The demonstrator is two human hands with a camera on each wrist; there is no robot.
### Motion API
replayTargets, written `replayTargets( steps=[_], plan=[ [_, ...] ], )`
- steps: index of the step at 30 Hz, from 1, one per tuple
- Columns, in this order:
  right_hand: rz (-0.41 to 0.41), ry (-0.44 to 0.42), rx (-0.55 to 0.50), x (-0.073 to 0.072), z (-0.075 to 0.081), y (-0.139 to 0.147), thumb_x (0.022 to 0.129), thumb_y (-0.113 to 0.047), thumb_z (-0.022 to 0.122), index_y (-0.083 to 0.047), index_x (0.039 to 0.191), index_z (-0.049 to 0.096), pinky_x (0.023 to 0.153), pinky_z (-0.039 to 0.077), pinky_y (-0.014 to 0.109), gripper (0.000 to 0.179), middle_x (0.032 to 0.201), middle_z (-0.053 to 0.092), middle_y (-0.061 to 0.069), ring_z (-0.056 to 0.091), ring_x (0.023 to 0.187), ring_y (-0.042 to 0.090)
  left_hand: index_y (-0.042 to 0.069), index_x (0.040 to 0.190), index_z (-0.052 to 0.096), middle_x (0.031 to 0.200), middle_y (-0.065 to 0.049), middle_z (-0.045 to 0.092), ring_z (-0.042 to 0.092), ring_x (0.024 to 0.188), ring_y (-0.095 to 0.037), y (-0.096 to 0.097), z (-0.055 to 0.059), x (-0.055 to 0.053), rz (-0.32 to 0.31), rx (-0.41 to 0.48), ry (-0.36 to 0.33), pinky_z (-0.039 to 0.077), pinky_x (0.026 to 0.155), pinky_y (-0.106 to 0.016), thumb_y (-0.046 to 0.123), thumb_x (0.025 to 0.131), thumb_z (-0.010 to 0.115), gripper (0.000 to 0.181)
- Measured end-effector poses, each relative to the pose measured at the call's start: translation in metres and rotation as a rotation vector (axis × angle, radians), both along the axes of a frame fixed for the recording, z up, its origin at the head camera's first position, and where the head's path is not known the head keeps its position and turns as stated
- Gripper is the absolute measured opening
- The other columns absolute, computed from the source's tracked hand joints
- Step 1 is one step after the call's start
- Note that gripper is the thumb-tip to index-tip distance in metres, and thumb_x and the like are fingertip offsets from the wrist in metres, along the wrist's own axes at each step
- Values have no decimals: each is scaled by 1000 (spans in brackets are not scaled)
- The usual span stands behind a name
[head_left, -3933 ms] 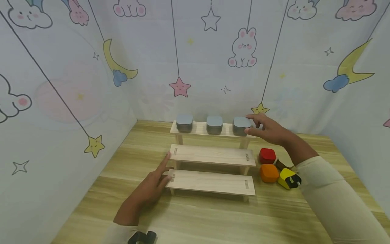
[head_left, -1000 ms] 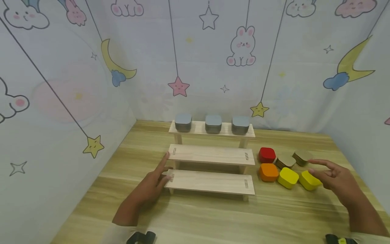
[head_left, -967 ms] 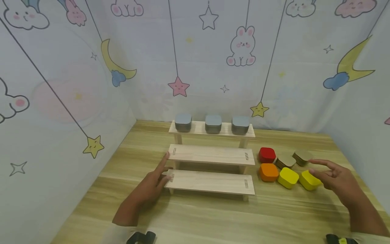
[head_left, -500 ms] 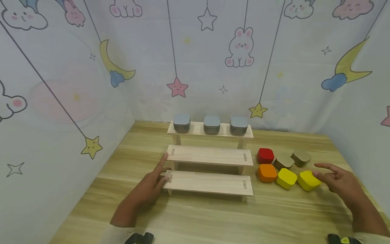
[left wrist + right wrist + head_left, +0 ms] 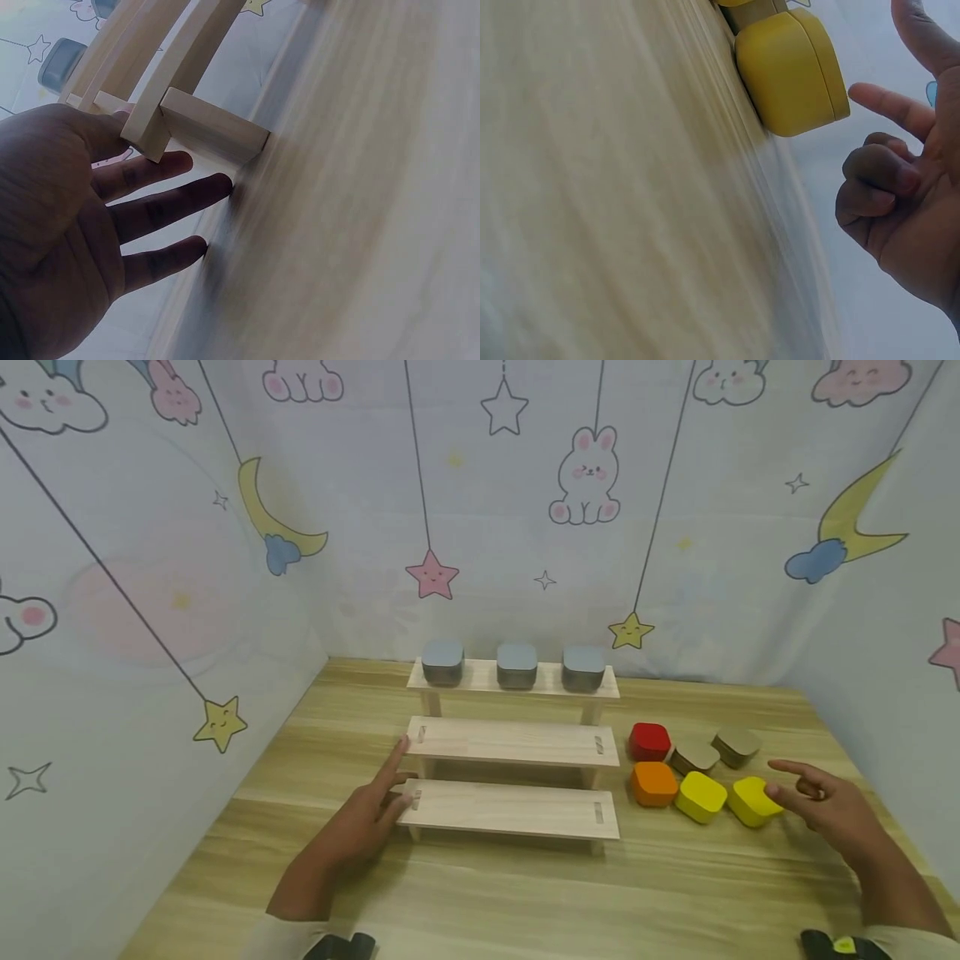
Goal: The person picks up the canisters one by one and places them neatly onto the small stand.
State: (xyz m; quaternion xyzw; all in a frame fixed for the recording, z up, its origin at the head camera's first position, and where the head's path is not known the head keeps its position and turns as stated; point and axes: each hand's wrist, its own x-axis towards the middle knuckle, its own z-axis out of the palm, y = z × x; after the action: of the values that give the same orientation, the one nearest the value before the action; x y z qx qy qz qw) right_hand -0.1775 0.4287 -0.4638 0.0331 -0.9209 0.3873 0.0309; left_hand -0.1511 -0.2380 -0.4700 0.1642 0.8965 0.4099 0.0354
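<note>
left hand [image 5: 360, 818] touching left end of wooden shelf [image 5: 510, 810], grip spread, right hand [image 5: 828, 810] just beside outer yellow block [image 5: 752, 802] on tabletop [image 5: 510, 893], grip partly spread, gray blocks [image 5: 517, 665] on top tier [image 5: 480, 677]

Your left hand [image 5: 86, 214] is touching the near end of the stand [image 5: 214, 124] with its thumb. Your three other visible fingers [image 5: 169, 202] are extending just below the stand's leg, two tips meeting the table [image 5: 360, 187]. A grey block [image 5: 64, 66] is sitting beyond the fingers, and a printed wall [image 5: 244, 60] is showing behind them.
</note>
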Motion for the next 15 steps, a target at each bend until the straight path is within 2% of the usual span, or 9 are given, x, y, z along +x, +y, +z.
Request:
replayTargets(
  steps=[1,2,4,5,7,9,11,12,15],
  plan=[
    [0,-27,26,0,0,0,111,-34,67,-28,156,59,65,52,36,47,110,60,21,60,93,35,35,177,-6,161,-29,55,71,133,-42,0,0,0,-4,0,2,53,115,-62,15,117,52,86],
    [3,-57,47,-1,1,1,111,-36,66,-17,162,53,73,57,43,56,129,59,33,61,108,46,35,177,-6,161,-28,55,71,132,-43,0,0,0,-8,1,4,53,115,-62,14,117,52,87],
    [19,-110,83,-1,2,1,112,-40,63,-1,167,38,88,58,63,72,158,38,47,48,132,66,34,177,-6,160,-27,56,71,132,-43,0,0,0,-11,0,10,53,115,-63,14,116,53,87],
    [33,-127,100,-2,2,1,112,-42,61,2,168,32,92,55,71,76,163,29,51,39,138,73,33,177,-6,160,-27,56,71,132,-42,1,0,-1,-13,1,13,53,115,-63,13,116,53,87],
    [48,-139,132,-3,1,2,112,-42,61,4,168,30,90,55,70,79,155,40,50,51,129,66,33,177,-5,160,-27,57,71,132,-42,1,0,-1,-11,3,15,52,115,-63,13,116,53,87],
    [58,-133,149,-3,-1,2,112,-40,62,5,167,30,78,56,50,78,127,55,38,62,103,42,33,177,-4,159,-26,58,71,132,-41,1,0,-1,-8,8,14,52,116,-63,13,116,54,87],
    [65,-124,165,-3,-4,2,111,-38,63,5,167,30,66,43,34,77,101,50,18,51,81,19,33,177,-4,160,-26,57,71,132,-41,1,0,-1,-10,9,11,52,116,-63,13,116,53,86],
    [70,-121,171,-3,-5,2,111,-37,63,6,166,31,62,35,30,77,94,43,9,42,74,12,33,177,-5,160,-26,56,71,133,-42,1,1,0,-10,10,8,52,116,-62,13,116,53,86],
    [87,-132,167,-3,-9,1,110,-34,66,7,167,30,56,32,27,78,85,35,0,32,64,5,34,177,-6,161,-27,55,71,133,-42,1,1,0,-10,11,3,53,115,-62,14,116,52,86]
  ],
)
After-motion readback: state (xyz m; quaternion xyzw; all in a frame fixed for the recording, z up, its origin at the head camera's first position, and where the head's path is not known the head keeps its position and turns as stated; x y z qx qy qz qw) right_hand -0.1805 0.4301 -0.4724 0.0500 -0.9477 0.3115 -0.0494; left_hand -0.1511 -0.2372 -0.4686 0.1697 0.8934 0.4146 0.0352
